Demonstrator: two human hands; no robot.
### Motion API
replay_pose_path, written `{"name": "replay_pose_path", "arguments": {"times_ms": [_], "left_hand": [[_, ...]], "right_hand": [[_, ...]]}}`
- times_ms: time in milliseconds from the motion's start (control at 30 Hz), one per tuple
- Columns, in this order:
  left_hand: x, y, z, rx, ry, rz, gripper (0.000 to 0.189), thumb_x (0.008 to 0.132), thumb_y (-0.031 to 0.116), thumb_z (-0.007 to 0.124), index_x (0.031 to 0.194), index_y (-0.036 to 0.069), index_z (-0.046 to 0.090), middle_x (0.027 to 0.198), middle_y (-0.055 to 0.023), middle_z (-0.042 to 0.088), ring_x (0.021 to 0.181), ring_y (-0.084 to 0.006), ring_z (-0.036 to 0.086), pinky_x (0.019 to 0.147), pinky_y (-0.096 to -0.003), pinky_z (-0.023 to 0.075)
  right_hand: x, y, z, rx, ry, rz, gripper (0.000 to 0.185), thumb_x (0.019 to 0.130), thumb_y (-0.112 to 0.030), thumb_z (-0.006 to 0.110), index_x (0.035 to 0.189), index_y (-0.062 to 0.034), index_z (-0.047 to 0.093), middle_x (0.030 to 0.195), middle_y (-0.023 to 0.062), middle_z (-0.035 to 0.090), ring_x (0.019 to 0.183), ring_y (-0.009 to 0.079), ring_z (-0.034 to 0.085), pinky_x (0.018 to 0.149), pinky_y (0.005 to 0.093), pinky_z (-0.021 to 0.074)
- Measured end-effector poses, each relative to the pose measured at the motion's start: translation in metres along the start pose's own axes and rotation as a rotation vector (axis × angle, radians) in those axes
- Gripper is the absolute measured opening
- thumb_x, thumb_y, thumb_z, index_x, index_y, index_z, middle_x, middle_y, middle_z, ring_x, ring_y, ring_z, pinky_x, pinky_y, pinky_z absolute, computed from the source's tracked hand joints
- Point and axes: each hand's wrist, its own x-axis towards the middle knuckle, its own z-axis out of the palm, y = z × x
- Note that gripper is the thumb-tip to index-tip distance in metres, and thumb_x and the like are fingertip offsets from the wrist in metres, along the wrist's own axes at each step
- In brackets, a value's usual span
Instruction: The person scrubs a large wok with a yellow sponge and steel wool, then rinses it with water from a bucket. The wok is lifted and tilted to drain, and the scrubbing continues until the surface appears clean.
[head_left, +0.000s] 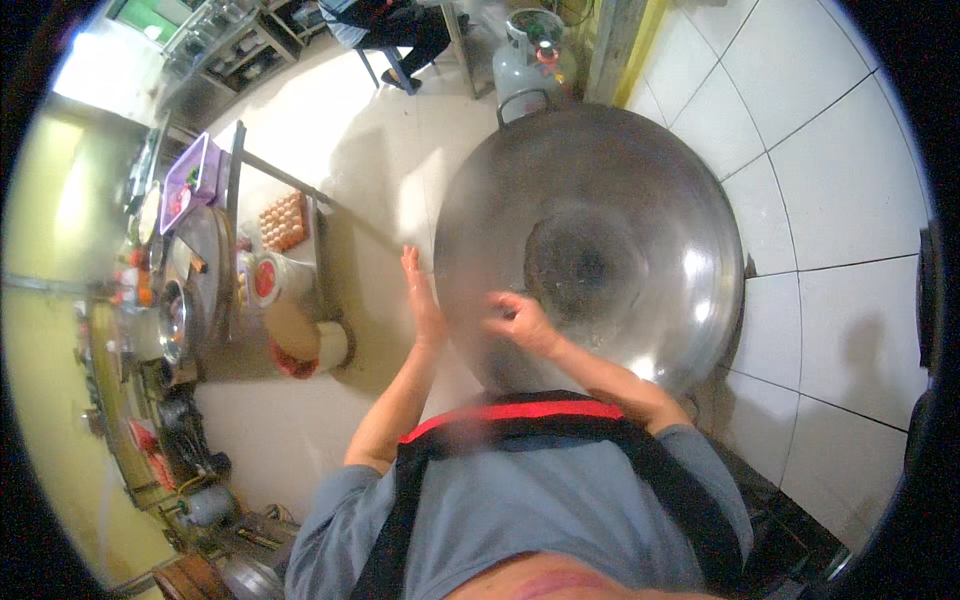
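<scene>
A very large metal wok (660, 195) lies before me, its dark centre bare of food and a loop handle on its far rim. At the wok's left edge, my left hand (424, 304) is held upright with its fingers extended, nothing in it. Over the wok's near left part is my right hand (523, 319), its fingers curled with a gap between thumb and fingers; I see no object in it. The two hands are apart. A whitish blur covers part of the picture between them.
To the left stands a table with a purple basket (212, 171), a round board (214, 247) and a metal bowl (174, 322). Below are egg trays (283, 222) and a white bucket (296, 280). Beyond the wok is a gas cylinder (514, 71); a person (420, 30) sits farther back.
</scene>
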Motion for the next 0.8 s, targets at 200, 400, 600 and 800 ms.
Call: {"name": "replay_pose_path", "arguments": {"times_ms": [200,400,600,800], "left_hand": [[-0.006,-0.013,0.005,-0.036,-0.097,-0.109,0.064,0.097,0.048,0.018,0.144,0.007,0.01,0.152,-0.0062,0.004,0.139,-0.0196,-0.004,0.112,-0.034,0.0001],[0.003,-0.003,0.018,0.529,-0.095,-0.084,0.064,0.094,0.031,0.041,0.142,0.0,0.012,0.15,-0.0162,0.005,0.139,-0.0302,-0.001,0.112,-0.0368,0.0052],[0.005,0.01,0.028,0.828,-0.105,-0.182,0.082,0.076,0.013,0.059,0.141,-0.003,0.01,0.148,-0.0216,0.006,0.138,-0.0365,0.003,0.109,-0.0516,0.0102],[-0.004,0.031,0.031,1.044,-0.169,0.117,0.085,0.073,0.012,0.061,0.14,-0.005,0.011,0.148,-0.0227,0.002,0.138,-0.0366,0.0,0.107,-0.0569,0.0057]], "right_hand": [[0.092,-0.021,0.027,-0.239,0.277,-0.359,0.012,0.077,-0.004,0.055,0.088,0.0009,0.058,0.089,0.0147,0.059,0.085,0.0282,0.058,0.076,0.035,0.0462],[0.23,0.008,-0.096,-0.901,0.868,-0.388,0.015,0.083,-0.011,0.052,0.096,-0.0041,0.054,0.095,0.0146,0.053,0.086,0.0331,0.053,0.076,0.0415,0.0442],[0.125,0.082,-0.208,-1.343,0.67,0.276,0.021,0.088,-0.019,0.045,0.102,-0.0111,0.059,0.116,0.0162,0.048,0.105,0.0366,0.048,0.078,0.0522,0.0435],[0.032,0.097,-0.15,-1.208,0.776,0.48,0.026,0.083,-0.021,0.057,0.105,-0.0078,0.057,0.109,0.0193,0.046,0.104,0.0377,0.045,0.084,0.0483,0.0437]]}}
